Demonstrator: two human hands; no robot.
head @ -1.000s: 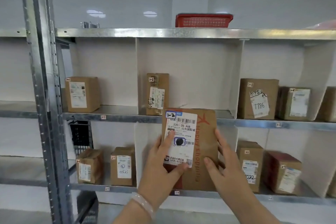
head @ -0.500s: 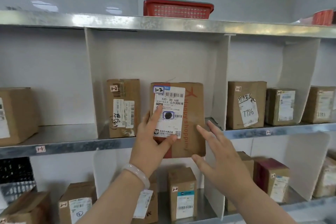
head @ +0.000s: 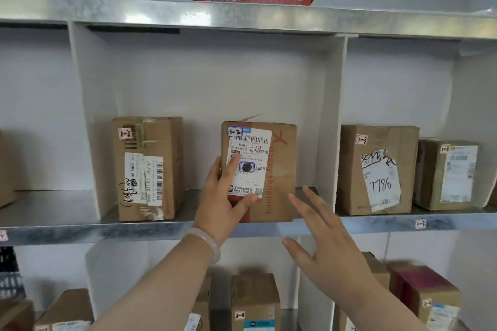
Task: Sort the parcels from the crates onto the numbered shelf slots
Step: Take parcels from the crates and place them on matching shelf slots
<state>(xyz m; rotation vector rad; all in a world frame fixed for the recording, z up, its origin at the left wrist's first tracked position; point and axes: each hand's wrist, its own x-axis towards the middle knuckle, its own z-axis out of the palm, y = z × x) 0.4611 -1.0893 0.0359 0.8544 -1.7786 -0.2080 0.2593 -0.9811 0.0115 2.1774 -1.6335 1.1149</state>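
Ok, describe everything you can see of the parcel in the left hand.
The parcel is a brown cardboard box, upright at the front edge of the shelf, right of another box tagged 1-2. Red "Happy shopping" print runs down its front; a white barcode label with a handwritten 1-2 tag covers its left half. The left hand grips its left edge, thumb across the label. The right hand hovers open near its lower right corner.

The left hand holds the parcel at its left edge, thumb pressed across the lower front, forefinger straight up the front. Its forearm reaches up from below the parcel. The right hand hovers with spread fingers by the parcel's lower right corner; contact unclear.
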